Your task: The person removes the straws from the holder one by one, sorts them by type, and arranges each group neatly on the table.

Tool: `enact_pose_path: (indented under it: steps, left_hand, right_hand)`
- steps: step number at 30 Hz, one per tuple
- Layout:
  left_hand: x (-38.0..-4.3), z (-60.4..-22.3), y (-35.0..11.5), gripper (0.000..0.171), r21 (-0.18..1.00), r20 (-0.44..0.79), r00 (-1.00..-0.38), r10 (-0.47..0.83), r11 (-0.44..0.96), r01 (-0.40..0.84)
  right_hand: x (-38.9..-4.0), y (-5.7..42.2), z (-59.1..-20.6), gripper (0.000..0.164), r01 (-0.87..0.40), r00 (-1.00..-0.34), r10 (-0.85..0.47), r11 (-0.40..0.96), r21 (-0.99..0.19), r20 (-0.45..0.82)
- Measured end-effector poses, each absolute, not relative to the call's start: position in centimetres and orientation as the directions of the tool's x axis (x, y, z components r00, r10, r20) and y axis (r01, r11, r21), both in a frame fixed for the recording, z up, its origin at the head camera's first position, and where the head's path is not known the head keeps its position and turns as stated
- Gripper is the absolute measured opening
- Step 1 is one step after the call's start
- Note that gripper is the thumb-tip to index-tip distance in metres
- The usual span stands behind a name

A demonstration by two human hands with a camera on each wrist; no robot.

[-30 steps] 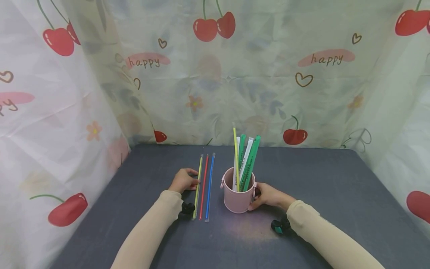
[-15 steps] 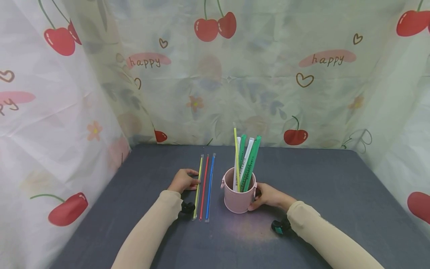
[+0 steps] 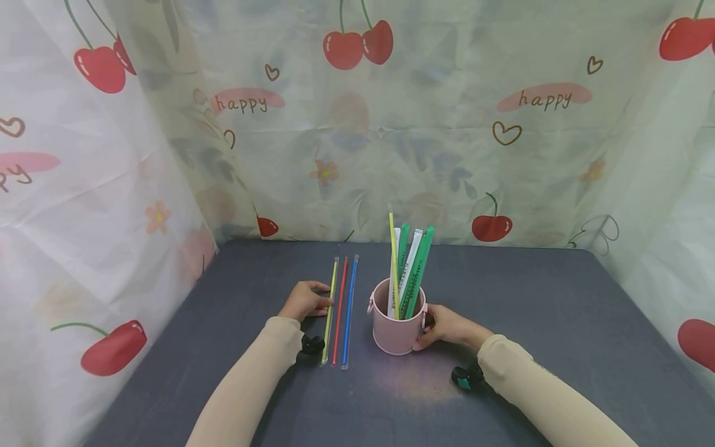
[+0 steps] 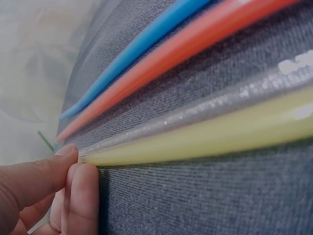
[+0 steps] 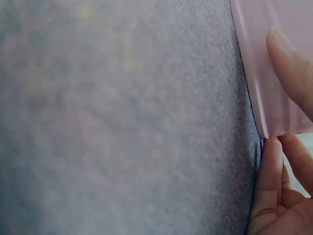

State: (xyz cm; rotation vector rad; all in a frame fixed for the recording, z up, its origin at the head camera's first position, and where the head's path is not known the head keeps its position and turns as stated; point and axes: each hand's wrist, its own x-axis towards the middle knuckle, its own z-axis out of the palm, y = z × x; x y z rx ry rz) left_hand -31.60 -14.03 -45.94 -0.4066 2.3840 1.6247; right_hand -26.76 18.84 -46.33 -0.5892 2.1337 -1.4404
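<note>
My left hand [image 3: 304, 299] pinches a yellow straw [image 3: 328, 326] in a clear wrapper, which lies on the dark cloth. In the left wrist view, thumb and fingertips meet at the wrapper's edge. Parallel to it lie a red straw [image 3: 339, 313] and a blue straw [image 3: 350, 313]. My right hand [image 3: 449, 326] holds the lower right side of a small pink bucket [image 3: 391, 338], thumb on the near wall [image 5: 288, 68], other fingers partly hidden behind. Upright in the bucket lean a yellow straw [image 3: 392, 239], green paper-wrapped sticks [image 3: 421, 257] and white ones [image 3: 413, 251].
A dark cloth-covered table [image 3: 503, 292] carries everything. A cherry-printed curtain [image 3: 380, 155] hangs along the back and both sides. Black wrist devices [image 3: 466, 377] sit on both sleeves near the cloth.
</note>
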Motion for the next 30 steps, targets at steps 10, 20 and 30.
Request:
enact_pose_path:
  steps: [10, 20, 30]
  left_hand:
    - [-31.6, -46.0, -14.1, 0.035, 0.873, -0.339, -0.934, -0.114, 0.332, -0.357]
    - [-31.3, -45.7, -14.6, 0.028, 0.898, -0.337, -0.94, -0.055, 0.282, -0.338]
    - [-30.7, -44.2, -14.8, 0.028, 0.916, -0.296, -0.954, -0.044, 0.27, -0.296]
  right_hand:
    - [-26.8, 18.9, -46.4, 0.067, -0.072, -0.782, -0.603, 0.34, -0.938, -0.158]
    - [-26.8, 18.9, -46.4, 0.067, -0.06, -0.786, -0.593, 0.356, -0.933, -0.176]
    - [-26.7, 18.8, -46.2, 0.066, -0.064, -0.788, -0.59, 0.364, -0.929, -0.177]
